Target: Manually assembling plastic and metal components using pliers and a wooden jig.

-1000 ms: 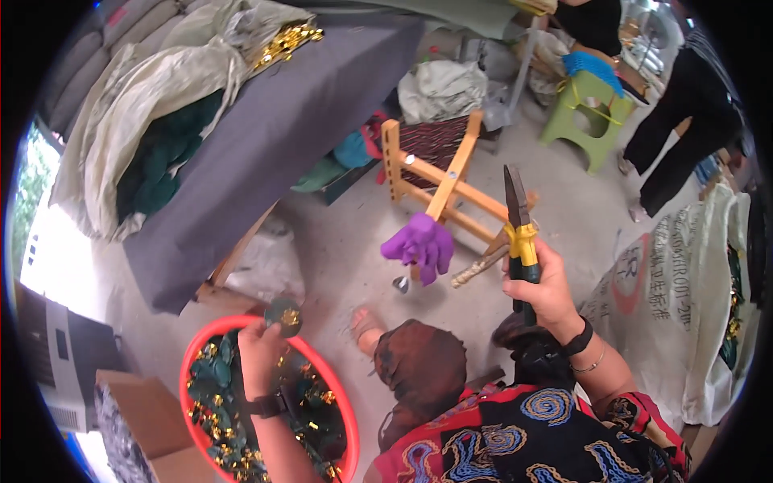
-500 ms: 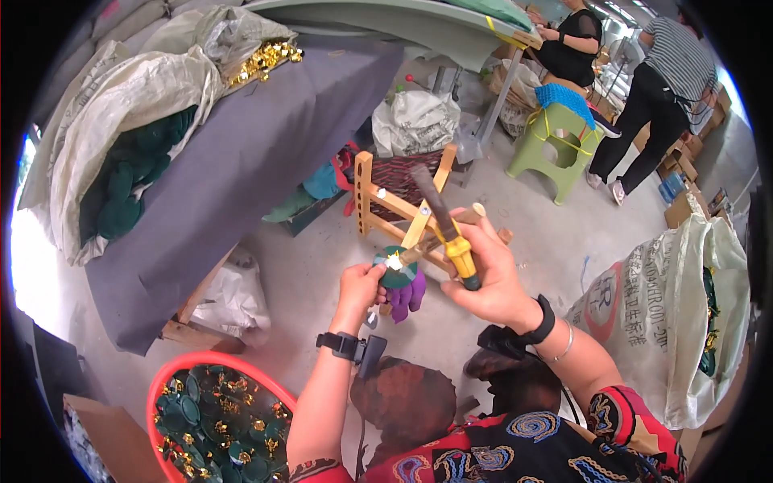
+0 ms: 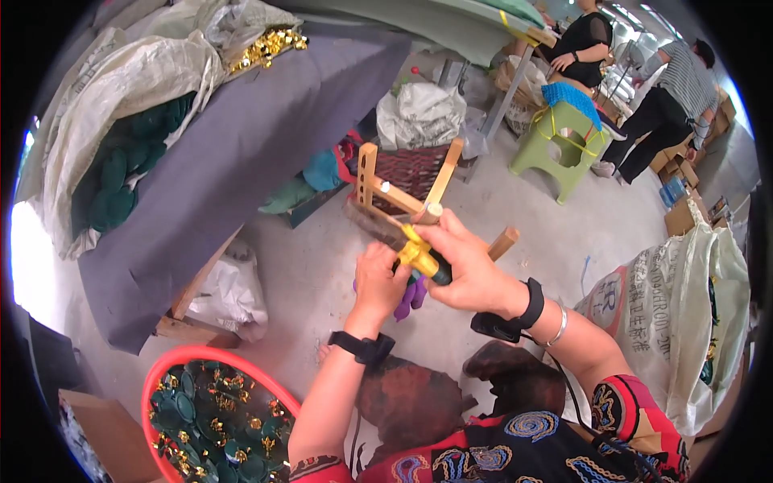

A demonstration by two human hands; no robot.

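Item: pliers, yellow-and-black grip, clasped in the right hand and laid across a small purple piece. The left hand is closed around that piece from the other side, just below the pliers; both hover over the floor, in front of the wooden frame. Step in hand, by the look of it: nipping or crimping the piece. Next move likely calls for a firm squeeze with the piece held steady. Red basin of green-and-gold trimmings sits below the pliers, to the left.
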